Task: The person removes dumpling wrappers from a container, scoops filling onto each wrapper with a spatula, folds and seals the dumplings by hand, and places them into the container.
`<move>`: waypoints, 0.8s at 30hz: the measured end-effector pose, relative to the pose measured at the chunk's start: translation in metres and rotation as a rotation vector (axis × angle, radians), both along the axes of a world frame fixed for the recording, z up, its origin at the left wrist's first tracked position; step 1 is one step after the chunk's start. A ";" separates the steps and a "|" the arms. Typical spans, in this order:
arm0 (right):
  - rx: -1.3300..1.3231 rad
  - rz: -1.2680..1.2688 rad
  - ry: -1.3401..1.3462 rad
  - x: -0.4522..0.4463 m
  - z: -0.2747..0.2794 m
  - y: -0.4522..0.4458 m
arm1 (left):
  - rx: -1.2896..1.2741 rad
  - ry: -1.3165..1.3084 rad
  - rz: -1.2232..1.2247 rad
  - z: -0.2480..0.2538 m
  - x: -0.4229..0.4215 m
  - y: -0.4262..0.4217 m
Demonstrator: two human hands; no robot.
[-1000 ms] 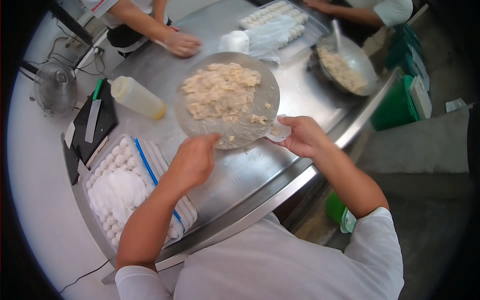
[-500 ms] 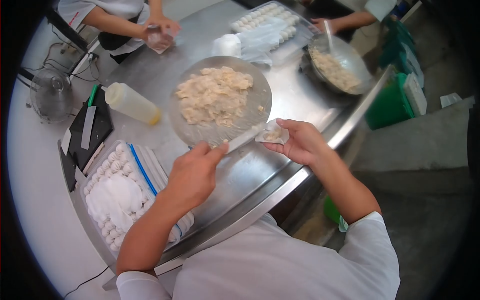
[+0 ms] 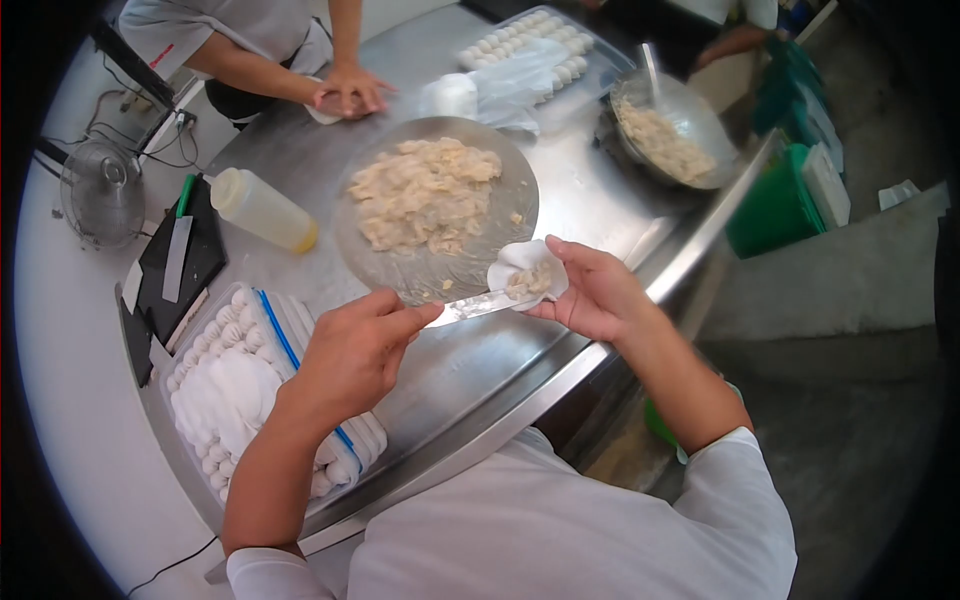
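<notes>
My left hand (image 3: 350,350) is closed around the handle of a flat metal spatula (image 3: 470,307). Its blade tip touches pale filling (image 3: 530,282) lying on a thin white dough wrapper (image 3: 513,258). My right hand (image 3: 598,290) cups that wrapper, gripping its edge between thumb and fingers. Behind both hands, a round metal plate (image 3: 515,195) bears a mound of the same chunky filling (image 3: 425,195). At lower left, a plastic tray (image 3: 350,470) holds rows of pleated buns (image 3: 232,325), partly under a white cloth (image 3: 225,395).
A squeeze bottle (image 3: 263,210) stands left of the plate, near a black board (image 3: 205,250) with a knife (image 3: 177,260). A co-worker's hands (image 3: 350,92) press on the far table. Dough balls (image 3: 525,35) and a metal bowl (image 3: 735,150) of filling sit at the back.
The wrapper has opened wider and shows more filling. My left hand and the spatula have shifted slightly left and lower. The co-worker's hands have come down onto the table.
</notes>
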State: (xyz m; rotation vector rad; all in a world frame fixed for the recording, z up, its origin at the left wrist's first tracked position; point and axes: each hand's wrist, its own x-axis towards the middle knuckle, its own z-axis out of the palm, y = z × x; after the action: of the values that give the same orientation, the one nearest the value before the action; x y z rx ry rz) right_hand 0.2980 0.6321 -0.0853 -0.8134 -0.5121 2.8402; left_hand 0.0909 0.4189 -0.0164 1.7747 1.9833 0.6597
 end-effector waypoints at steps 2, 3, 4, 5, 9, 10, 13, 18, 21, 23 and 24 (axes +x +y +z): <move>0.028 0.008 -0.005 0.002 0.000 -0.003 | -0.048 0.095 0.022 0.016 0.001 -0.001; 0.048 0.019 -0.019 0.002 -0.001 -0.004 | -0.049 0.093 0.021 0.017 0.003 0.000; 0.068 0.032 -0.030 0.002 -0.002 -0.004 | -0.022 0.068 0.030 0.018 0.004 0.001; 0.069 0.036 -0.026 0.001 -0.001 -0.005 | 0.008 0.046 0.043 0.019 0.006 0.003; 0.187 0.085 -0.057 0.003 -0.005 -0.007 | -0.063 0.134 -0.030 0.010 0.007 0.013; 0.207 0.096 -0.047 0.003 -0.008 -0.006 | -0.075 0.101 -0.010 0.019 0.006 0.011; 0.125 0.033 -0.040 0.003 -0.003 -0.007 | -0.075 0.067 -0.021 0.018 0.001 0.008; 0.034 0.019 0.052 0.002 -0.002 -0.006 | -0.087 0.054 -0.015 0.020 -0.008 0.006; 0.152 0.012 -0.022 0.001 -0.009 -0.006 | -0.071 0.070 0.092 0.012 -0.027 0.010; 0.240 0.047 -0.028 -0.001 -0.007 -0.006 | -0.227 0.322 0.101 -0.038 -0.042 0.017; 0.227 0.085 -0.023 -0.003 -0.004 -0.007 | -0.221 0.331 0.118 -0.054 -0.044 0.017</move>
State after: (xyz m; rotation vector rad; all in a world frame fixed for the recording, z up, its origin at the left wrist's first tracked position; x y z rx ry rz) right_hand 0.2951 0.6252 -0.0895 -0.7998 -0.8730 2.7803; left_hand 0.0473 0.4356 -0.0708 1.7289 2.2889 0.1747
